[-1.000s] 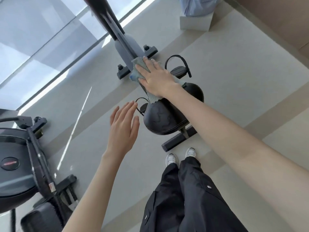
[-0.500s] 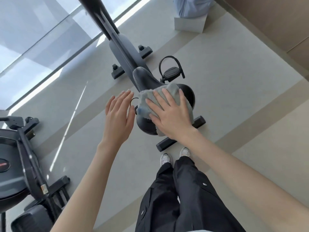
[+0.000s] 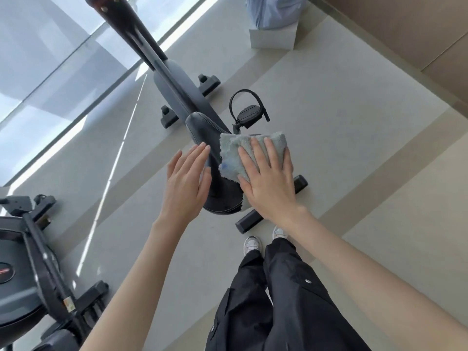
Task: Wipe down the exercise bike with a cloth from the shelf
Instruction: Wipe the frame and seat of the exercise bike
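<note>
Cloth point(image 3: 236, 158): fluffy pale terry, frayed edges; saddle point(image 3: 215, 173): smooth black leatherette, slight sheen; floor point(image 3: 342, 122): matt grey tile.

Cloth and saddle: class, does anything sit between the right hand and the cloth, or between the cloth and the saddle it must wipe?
Nothing visible does. The right hand presses flat on the cloth, which lies directly on the saddle. The left hand is beside the saddle, off the cloth.
</note>
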Motion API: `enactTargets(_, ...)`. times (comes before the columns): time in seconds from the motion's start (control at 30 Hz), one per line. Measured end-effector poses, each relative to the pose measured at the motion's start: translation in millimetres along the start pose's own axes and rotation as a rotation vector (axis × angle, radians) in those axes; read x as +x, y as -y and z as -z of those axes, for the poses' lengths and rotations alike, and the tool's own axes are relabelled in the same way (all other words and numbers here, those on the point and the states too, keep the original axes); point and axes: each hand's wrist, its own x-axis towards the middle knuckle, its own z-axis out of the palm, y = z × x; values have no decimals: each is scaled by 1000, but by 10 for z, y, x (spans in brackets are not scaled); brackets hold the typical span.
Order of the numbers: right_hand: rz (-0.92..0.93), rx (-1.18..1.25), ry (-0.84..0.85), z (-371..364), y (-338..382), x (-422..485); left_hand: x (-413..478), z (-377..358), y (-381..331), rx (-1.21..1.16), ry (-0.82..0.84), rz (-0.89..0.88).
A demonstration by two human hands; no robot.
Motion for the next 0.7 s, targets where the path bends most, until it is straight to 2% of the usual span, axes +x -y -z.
enactTargets(0.13, -113, 1, 175, 92, 156, 659, 41, -29, 45, 21, 16, -26)
enactTargets(0.27, -152, 235, 397, 161, -61, 1158, 84, -41, 52, 32, 83, -71)
enactTargets(0.33, -187, 343, 404, 166, -226, 1115, 130, -50, 68, 40, 121, -122)
enactTargets(0.4, -244, 460, 263, 111, -294, 897, 183, -46, 113, 43, 144, -174)
enactTargets(0.5, -368, 625, -71, -29, -206, 507, 258, -23, 221, 38, 157, -269)
enactTargets(0.6, -500, 565, -357, -132, 100, 205, 323, -5, 391, 41, 159, -425)
enactTargets(0.7, -609, 441, -495, -263, 472, 74, 439, 10, 556, 62, 190, -567)
